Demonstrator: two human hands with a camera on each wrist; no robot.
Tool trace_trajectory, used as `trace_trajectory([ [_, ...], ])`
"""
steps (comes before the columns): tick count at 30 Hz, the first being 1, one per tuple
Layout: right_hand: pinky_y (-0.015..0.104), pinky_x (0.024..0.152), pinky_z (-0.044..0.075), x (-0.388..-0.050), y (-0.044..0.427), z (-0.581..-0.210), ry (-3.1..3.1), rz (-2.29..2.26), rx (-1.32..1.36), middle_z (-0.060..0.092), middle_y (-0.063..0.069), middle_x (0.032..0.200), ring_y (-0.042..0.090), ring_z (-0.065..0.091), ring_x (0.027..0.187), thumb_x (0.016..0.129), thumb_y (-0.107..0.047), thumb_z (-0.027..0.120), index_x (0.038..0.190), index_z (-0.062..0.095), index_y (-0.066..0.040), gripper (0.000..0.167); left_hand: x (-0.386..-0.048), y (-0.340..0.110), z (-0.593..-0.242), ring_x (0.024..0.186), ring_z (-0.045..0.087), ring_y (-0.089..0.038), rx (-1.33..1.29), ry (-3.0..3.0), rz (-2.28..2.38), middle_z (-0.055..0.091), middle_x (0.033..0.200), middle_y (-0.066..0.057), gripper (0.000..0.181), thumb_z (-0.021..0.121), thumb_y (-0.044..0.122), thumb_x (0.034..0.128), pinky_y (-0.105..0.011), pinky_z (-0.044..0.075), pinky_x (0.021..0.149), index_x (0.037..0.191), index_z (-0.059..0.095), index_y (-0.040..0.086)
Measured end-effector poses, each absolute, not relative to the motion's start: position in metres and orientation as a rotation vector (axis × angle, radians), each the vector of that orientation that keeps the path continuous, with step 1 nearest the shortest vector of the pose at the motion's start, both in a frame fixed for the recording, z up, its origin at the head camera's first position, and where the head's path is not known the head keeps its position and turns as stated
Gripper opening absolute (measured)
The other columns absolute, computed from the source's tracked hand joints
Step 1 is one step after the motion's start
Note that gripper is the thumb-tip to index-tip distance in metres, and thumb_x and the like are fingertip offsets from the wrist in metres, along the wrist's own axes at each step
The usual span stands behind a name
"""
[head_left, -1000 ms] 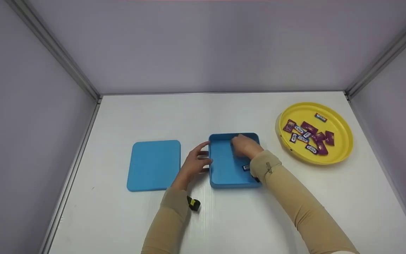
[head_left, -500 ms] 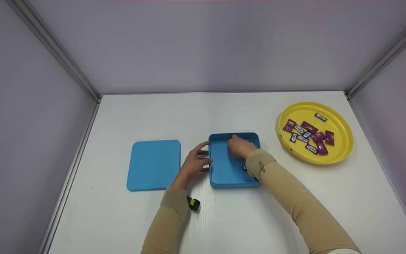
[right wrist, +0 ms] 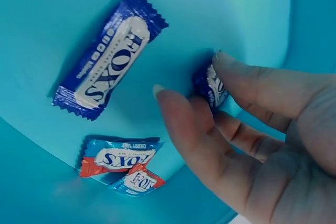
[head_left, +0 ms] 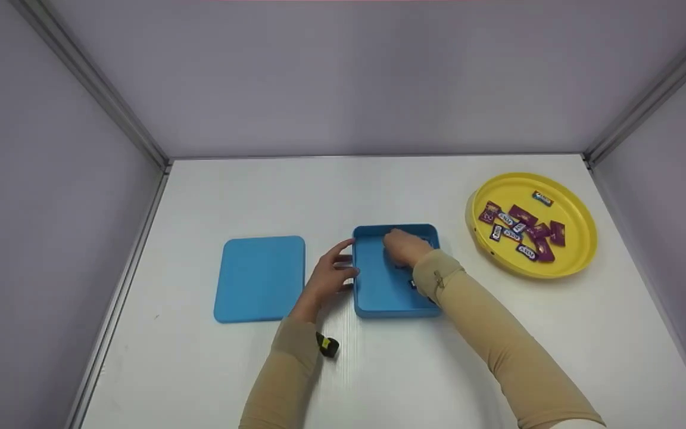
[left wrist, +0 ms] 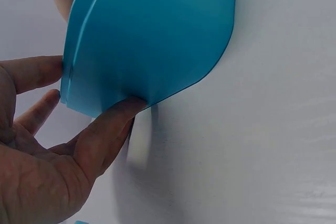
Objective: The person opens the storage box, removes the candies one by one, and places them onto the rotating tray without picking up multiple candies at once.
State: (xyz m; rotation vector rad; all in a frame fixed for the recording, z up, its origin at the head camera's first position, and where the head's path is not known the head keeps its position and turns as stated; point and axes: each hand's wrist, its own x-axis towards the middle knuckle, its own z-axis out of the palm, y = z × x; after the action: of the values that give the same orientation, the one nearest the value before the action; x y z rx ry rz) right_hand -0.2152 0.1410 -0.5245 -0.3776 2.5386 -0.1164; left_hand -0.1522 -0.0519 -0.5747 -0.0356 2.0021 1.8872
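A shallow blue box (head_left: 379, 292) stands mid-table in the head view. My left hand (head_left: 326, 277) rests on its left side with spread fingers; in the left wrist view the fingertips touch the blue wall (left wrist: 157, 35). My right hand (head_left: 405, 247) is inside the box near its far end. The right wrist view shows it pinching a blue-wrapped candy (right wrist: 212, 85) just above the box floor. Beside it lie another blue-wrapped candy (right wrist: 110, 59) and two red-and-blue candies, one (right wrist: 121, 156) partly under the other (right wrist: 139, 181). The right sleeve hides part of the box.
A flat blue lid (head_left: 261, 279) lies left of the left hand. At the right stands a round yellow tray (head_left: 575, 208) holding several purple candies (head_left: 557, 233) and several blue-wrapped ones (head_left: 526, 252). Grey walls enclose the white table (head_left: 295, 196).
My right hand has shifted slightly left inside the box, then stayed nearly still. The left hand, box, lid and yellow tray keep their places.
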Motion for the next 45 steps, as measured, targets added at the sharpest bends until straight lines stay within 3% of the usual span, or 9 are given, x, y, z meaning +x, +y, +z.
trace_trajectory([
  [10,0.053,0.100,0.042,-0.215,0.139,-0.526,2.563,-0.083,-0.425,0.052,0.022,0.138,0.039,0.051,0.125,0.100,-0.004,0.051,0.141,0.051,0.000,0.040,-0.153,-0.054,-0.577,0.124,0.050,-0.034,-0.002,1.967,1.921,0.044,0.142,-0.019,0.064,0.063,0.008,0.0947,-0.050,0.052,0.088,0.152,0.039,0.024],
  [12,0.051,0.098,0.044,-0.215,0.140,-0.527,2.558,-0.077,-0.425,0.055,0.022,0.135,0.037,0.054,0.121,0.100,-0.003,0.051,0.138,0.053,0.001,0.038,-0.153,-0.055,-0.577,0.125,0.050,-0.034,0.029,1.985,1.911,0.044,0.141,-0.019,0.061,0.062,0.012,0.0971,-0.049,0.052,0.087,0.152,0.038,0.022],
  [16,0.046,0.086,0.052,-0.216,0.141,-0.527,2.566,-0.047,-0.465,0.063,0.022,0.119,0.030,0.063,0.098,0.098,-0.001,0.054,0.125,0.062,0.003,0.028,-0.154,-0.054,-0.577,0.122,0.053,-0.033,0.068,2.041,1.888,0.047,0.137,-0.019,0.055,0.058,0.018,0.1004,-0.047,0.053,0.086,0.151,0.039,0.020],
  [19,0.041,0.074,0.053,-0.216,0.142,-0.527,2.570,-0.032,-0.494,0.067,0.021,0.108,0.025,0.059,0.081,0.097,0.000,0.055,0.117,0.066,0.003,0.023,-0.156,-0.053,-0.577,0.120,0.053,-0.031,0.065,2.090,1.874,0.049,0.135,-0.017,0.051,0.057,0.020,0.1013,-0.046,0.053,0.086,0.150,0.042,0.019],
  [23,0.036,0.062,0.047,-0.216,0.143,-0.526,2.557,-0.042,-0.491,0.066,0.017,0.092,0.023,0.054,0.071,0.097,0.001,0.054,0.111,0.068,0.003,0.019,-0.160,-0.051,-0.577,0.123,0.051,-0.031,0.047,2.163,1.870,0.050,0.135,-0.017,0.044,0.055,0.021,0.1022,-0.045,0.052,0.088,0.145,0.048,0.016],
  [26,0.034,0.059,0.044,-0.217,0.143,-0.523,2.539,-0.050,-0.483,0.065,0.016,0.087,0.023,0.054,0.069,0.097,0.001,0.054,0.110,0.068,0.003,0.019,-0.164,-0.049,-0.577,0.123,0.051,-0.032,0.033,2.204,1.879,0.050,0.134,-0.017,0.039,0.055,0.020,0.1022,-0.045,0.051,0.089,0.141,0.053,0.013],
  [32,0.035,0.064,0.048,-0.218,0.144,-0.514,2.495,-0.089,-0.503,0.064,0.013,0.087,0.023,0.056,0.071,0.098,-0.002,0.054,0.107,0.067,0.001,0.017,-0.170,-0.047,-0.577,0.116,0.056,-0.032,0.032,2.230,1.905,0.053,0.129,-0.018,0.034,0.054,0.013,0.1019,-0.045,0.053,0.084,0.136,0.056,0.010],
  [36,0.038,0.069,0.050,-0.218,0.148,-0.504,2.492,-0.219,-0.517,0.062,0.010,0.084,0.023,0.057,0.073,0.097,-0.001,0.054,0.102,0.067,-0.001,0.014,-0.170,-0.046,-0.577,0.114,0.057,-0.033,0.023,2.224,1.912,0.053,0.128,-0.018,0.038,0.054,0.011,0.1012,-0.047,0.052,0.085,0.139,0.053,0.012],
  [45,0.037,0.070,0.053,-0.216,0.178,-0.485,2.531,-0.528,-0.473,0.064,0.010,0.093,0.022,0.062,0.078,0.095,-0.004,0.060,0.108,0.066,0.000,0.015,-0.172,-0.042,-0.576,0.121,0.054,-0.034,-0.027,2.249,1.861,0.053,0.132,-0.019,0.046,0.054,0.013,0.1000,-0.045,0.052,0.087,0.146,0.047,0.012],
])
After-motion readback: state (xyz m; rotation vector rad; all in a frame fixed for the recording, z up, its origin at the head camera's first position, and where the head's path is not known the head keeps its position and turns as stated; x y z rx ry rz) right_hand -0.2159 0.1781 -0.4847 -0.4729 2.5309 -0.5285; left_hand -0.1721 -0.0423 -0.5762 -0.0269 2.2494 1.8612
